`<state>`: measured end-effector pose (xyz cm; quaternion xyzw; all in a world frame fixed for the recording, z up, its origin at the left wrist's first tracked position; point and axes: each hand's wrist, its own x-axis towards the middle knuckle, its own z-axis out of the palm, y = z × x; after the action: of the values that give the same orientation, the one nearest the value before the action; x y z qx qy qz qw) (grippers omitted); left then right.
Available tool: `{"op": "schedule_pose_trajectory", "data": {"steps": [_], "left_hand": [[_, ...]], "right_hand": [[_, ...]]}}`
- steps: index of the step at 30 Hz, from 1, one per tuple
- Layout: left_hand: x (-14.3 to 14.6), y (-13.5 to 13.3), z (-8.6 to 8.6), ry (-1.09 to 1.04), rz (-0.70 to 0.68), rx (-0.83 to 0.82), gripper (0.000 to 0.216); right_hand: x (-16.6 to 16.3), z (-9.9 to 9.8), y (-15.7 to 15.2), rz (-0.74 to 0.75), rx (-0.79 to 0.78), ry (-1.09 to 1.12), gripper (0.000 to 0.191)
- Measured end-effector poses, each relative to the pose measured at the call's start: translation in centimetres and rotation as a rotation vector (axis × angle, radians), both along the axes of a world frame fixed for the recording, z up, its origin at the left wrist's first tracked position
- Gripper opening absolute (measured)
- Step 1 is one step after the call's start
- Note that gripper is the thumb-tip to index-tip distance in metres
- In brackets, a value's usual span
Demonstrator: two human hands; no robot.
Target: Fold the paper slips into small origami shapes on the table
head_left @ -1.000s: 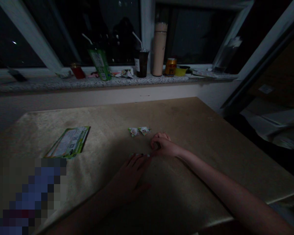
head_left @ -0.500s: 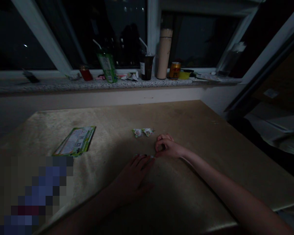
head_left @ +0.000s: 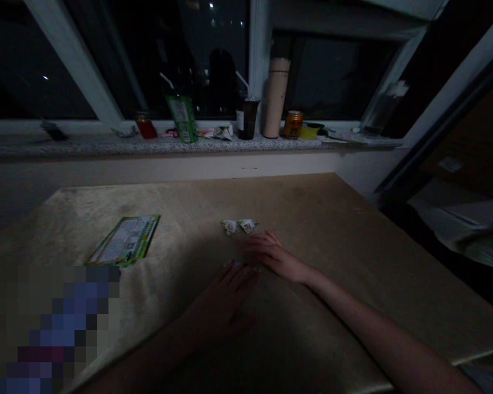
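Observation:
My left hand lies flat, fingers stretched forward over small printed paper pieces that are mostly hidden under its fingertips. Just to the right, my right hand reaches leftward with its fingers extended, and nothing shows in it. Beyond the fingers, two small folded triangular paper pieces lie side by side, a left one and a right one, both green and white. On the left of the table sits a small stack of green-edged printed sheets.
The brown table meets a wall below a stone windowsill. Along the sill stand a green carton with a straw, a dark drink cup, a tall beige flask, an orange can and a red jar.
My right hand has uncurled and moved slightly left, closer to my left hand. My left hand stays about where it was. The camera view has tilted slightly.

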<state>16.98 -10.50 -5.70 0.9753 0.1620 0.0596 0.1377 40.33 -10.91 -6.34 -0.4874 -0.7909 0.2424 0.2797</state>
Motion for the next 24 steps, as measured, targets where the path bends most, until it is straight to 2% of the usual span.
{"op": "schedule_pose_trajectory", "data": {"steps": [4,7,16,24], "left_hand": [[0.1,0.0,0.2,-0.014,-0.036,-0.013,0.072],[0.4,0.0,0.8,-0.005,-0.051,-0.028,0.063],[-0.9,1.5,1.2,0.052,-0.099,0.182,0.049],[-2.6,3.0,1.7,0.091,-0.098,0.231,0.038]], "right_hand": [[-1.0,0.2,-0.3,0.207,0.041,-0.085,0.044],[-1.2,0.6,-0.6,0.259,0.074,-0.156,0.047],[0.0,1.0,-0.8,0.15,0.154,-0.286,0.043],[0.5,2.0,-1.6,0.135,0.197,-0.314,0.036]]}}
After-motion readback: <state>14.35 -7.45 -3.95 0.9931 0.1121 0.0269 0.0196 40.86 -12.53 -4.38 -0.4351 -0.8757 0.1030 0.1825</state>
